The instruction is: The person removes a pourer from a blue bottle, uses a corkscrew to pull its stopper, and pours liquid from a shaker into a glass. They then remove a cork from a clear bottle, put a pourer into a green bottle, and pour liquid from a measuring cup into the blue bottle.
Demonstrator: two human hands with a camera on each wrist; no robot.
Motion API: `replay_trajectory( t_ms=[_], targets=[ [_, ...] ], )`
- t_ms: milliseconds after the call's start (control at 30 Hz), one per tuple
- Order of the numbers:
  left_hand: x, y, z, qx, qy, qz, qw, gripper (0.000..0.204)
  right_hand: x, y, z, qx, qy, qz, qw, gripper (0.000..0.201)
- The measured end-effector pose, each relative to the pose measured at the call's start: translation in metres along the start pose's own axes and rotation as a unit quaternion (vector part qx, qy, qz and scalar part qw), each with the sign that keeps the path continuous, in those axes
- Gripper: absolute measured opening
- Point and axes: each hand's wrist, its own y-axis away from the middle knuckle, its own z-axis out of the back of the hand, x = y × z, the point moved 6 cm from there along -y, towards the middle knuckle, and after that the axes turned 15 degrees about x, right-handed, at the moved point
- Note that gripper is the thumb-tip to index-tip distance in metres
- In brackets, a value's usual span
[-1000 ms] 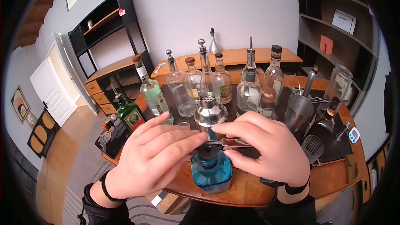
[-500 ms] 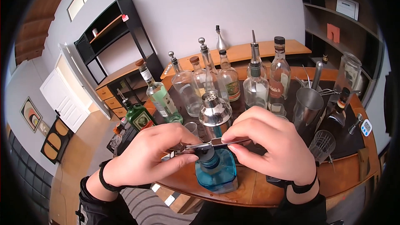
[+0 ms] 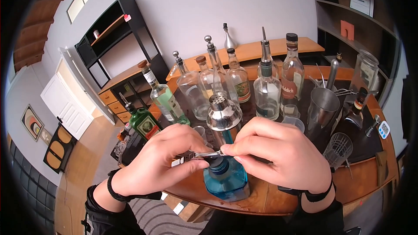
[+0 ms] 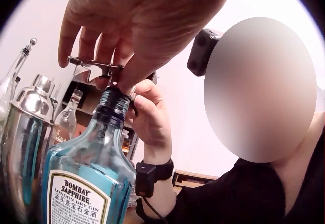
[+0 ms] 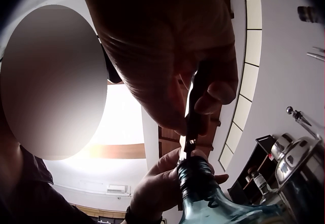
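A blue square gin bottle (image 3: 226, 186) stands upright at the table's front edge; its label (image 4: 80, 196) faces the left wrist camera. Just over the bottle's dark-topped neck (image 4: 112, 104) lies a metal waiter's corkscrew (image 3: 207, 153), held level between both hands. My left hand (image 3: 163, 156) grips its left end, thumb below and fingers above. With thumb and index finger my right hand (image 3: 281, 154) pinches the other end. In the left wrist view a notched metal lever (image 4: 91, 69) shows under the fingers. A steel cocktail shaker (image 3: 224, 117) stands right behind the bottle.
Several glass bottles (image 3: 189, 91) stand in a row behind the shaker. A green bottle (image 3: 143, 122) is at the left. To the right are a mixing tin (image 3: 323, 106), a ribbed glass (image 3: 337, 150) and a small timer (image 3: 383, 129). Small glasses (image 3: 294, 122) sit behind the right hand.
The left hand has gone from spread fingers over the bottle to gripping the corkscrew's left end. The right fingers have slid inward along it. The view has shifted slightly.
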Motion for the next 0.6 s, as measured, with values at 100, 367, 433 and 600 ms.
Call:
replay_trajectory(
  t_ms=[100,367,433,600],
  targets=[
    [0.000,0.001,0.001,0.000,-0.007,-0.008,1.000,0.020,-0.003,0.001,-0.003,0.028,-0.003,-0.016,0.999,0.015],
    [-0.004,0.004,0.002,0.024,0.008,0.052,0.998,0.028,0.002,-0.001,0.007,-0.049,0.060,0.005,0.997,0.025],
    [-0.007,0.004,0.003,0.021,-0.010,0.048,0.999,0.031,0.013,0.003,0.015,-0.066,0.114,0.035,0.991,0.026],
    [-0.011,0.000,0.011,0.036,0.053,0.035,0.997,0.028,0.033,0.011,-0.001,0.061,0.041,0.077,0.994,0.021]
  ],
)
